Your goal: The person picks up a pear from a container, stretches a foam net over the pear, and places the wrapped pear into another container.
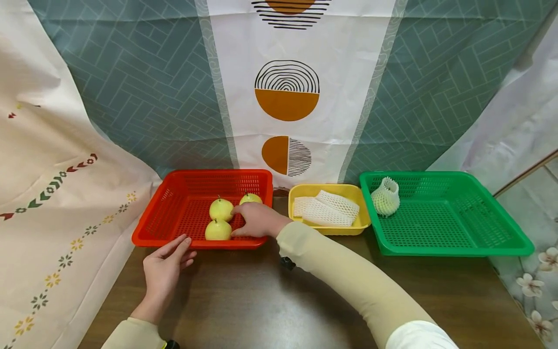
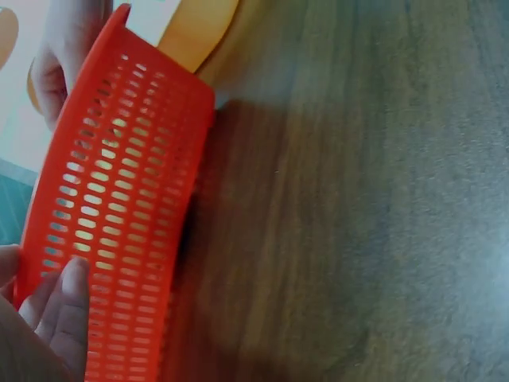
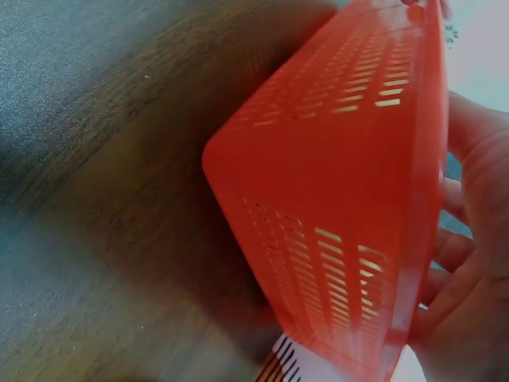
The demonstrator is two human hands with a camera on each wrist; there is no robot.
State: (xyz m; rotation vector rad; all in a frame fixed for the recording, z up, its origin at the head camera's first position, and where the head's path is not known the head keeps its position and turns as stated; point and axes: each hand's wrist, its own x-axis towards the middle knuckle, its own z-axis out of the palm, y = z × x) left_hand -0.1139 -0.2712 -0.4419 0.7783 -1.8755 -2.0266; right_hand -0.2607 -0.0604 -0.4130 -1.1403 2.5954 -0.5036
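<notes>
In the head view, yellow-green round pears [image 1: 221,210] with short stems sit in the red basket [image 1: 174,203]. My right hand [image 1: 257,219] reaches over the front rim into that basket, thumb and index finger spread beside the pears; its other fingers and what lies under the palm are hidden. My left hand [image 1: 164,265] pinches the front rim near the left. In the left wrist view, the left hand's fingertips [image 2: 75,278] press the slotted outer wall. The right wrist view shows the right hand [image 3: 481,247] behind the basket's rim, its fingertips partly hidden.
A small yellow basket [image 1: 364,224] in the middle holds white foam net sleeves [image 1: 329,211]. To the right stands a green basket [image 1: 453,251] with one pear in a foam net [image 1: 386,198] in its left back corner. A patterned cloth [image 1: 287,43] hangs behind the wooden table [image 1: 244,300].
</notes>
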